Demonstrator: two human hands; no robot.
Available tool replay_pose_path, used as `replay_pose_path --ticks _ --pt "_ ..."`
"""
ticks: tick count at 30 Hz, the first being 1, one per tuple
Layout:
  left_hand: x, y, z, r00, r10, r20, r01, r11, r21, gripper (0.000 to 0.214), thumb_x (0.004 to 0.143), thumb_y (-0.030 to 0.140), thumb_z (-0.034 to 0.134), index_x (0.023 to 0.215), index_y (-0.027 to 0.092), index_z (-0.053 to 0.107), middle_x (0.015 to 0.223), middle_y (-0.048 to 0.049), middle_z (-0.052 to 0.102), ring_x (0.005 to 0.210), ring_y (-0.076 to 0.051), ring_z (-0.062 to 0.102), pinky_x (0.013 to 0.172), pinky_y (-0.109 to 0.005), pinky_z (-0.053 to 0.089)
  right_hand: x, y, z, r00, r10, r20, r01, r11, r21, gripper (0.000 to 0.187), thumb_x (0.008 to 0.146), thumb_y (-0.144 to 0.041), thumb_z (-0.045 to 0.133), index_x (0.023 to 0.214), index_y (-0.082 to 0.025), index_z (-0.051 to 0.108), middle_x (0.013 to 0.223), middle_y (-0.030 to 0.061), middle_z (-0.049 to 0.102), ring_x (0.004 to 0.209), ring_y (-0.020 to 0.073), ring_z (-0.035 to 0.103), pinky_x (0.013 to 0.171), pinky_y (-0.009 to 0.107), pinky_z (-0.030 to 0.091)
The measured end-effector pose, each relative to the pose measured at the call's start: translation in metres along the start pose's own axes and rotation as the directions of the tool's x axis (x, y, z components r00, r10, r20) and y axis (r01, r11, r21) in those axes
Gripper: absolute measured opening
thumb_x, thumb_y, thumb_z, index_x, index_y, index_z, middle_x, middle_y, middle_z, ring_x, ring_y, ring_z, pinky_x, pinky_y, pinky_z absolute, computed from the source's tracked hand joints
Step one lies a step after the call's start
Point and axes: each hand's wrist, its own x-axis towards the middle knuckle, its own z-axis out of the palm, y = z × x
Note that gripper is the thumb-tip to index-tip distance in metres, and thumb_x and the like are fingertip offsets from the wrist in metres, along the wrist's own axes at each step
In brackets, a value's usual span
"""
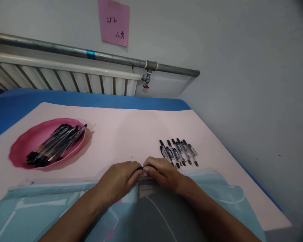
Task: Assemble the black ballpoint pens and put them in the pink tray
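Black slim piece point(140, 168), at mid near edge of bench point(131, 134); left hand point(121, 176) and right hand point(163, 172) both pinching it. Risk: fingers slipping under strain could jerk the right into loose pens point(177, 154) just beyond, scattering them toward the right edge.

Handwritten in dark ink on the pink sheet point(114, 23) fixed to the far wall point(65, 18): "252" above; below and farther right, two Chinese characters, "小" followed by one not surely legible. Too small to read: pale markings on the pens point(176, 155) at right.
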Motion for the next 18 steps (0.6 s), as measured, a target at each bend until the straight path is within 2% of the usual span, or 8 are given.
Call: replay_pose_path --ticks 8,11,14,18 --pt "-0.0008 0.0009 0.0006 1.000 0.028 -0.011 -0.028 0.999 0.024 0.026 0.090 0.033 0.033 0.084 0.020 0.055 0.076 0.0003 0.060 0.070 -0.013 0.055 0.064 -0.024 0.040 0.0000 0.0018 0.0019 0.998 0.055 0.020 -0.055 0.998 -0.023 0.036 0.093 -0.034 0.030 0.066 -0.016 0.046 0.059 -0.0026 0.046 0.055 0.0084 0.042 0.053 0.020 0.034" --pt "-0.0008 0.0002 0.0004 0.999 0.029 -0.026 -0.028 0.999 0.026 0.025 0.090 0.033 0.033 0.084 0.020 0.055 0.077 0.0005 0.060 0.071 -0.013 0.055 0.064 -0.024 0.040 0.0004 0.0016 0.0021 0.998 0.066 0.009 -0.066 0.998 0.015 0.032 0.092 -0.034 0.032 0.072 -0.016 0.050 0.062 -0.0015 0.049 0.058 0.0091 0.045 0.055 0.021 0.036" --pt "-0.0006 -0.0006 0.0000 1.000 0.006 -0.017 -0.005 0.999 0.042 0.026 0.091 0.033 0.033 0.087 0.020 0.055 0.078 0.0001 0.061 0.072 -0.014 0.056 0.065 -0.025 0.041 0.0008 0.0011 0.0018 1.000 0.016 -0.020 -0.015 0.999 0.041 0.024 0.090 -0.035 0.038 0.086 -0.016 0.052 0.072 0.0012 0.055 0.064 0.0106 0.049 0.059 0.021 0.037" --pt "-0.0006 -0.0008 0.0005 1.000 0.022 -0.005 -0.022 0.998 0.056 0.027 0.091 0.033 0.032 0.086 0.020 0.055 0.078 0.0000 0.061 0.072 -0.014 0.056 0.065 -0.025 0.041 0.0005 0.0004 0.0017 1.000 -0.008 -0.029 0.009 1.000 0.022 0.024 0.091 -0.030 0.035 0.080 -0.016 0.051 0.068 0.0002 0.053 0.062 0.0101 0.048 0.059 0.022 0.037"
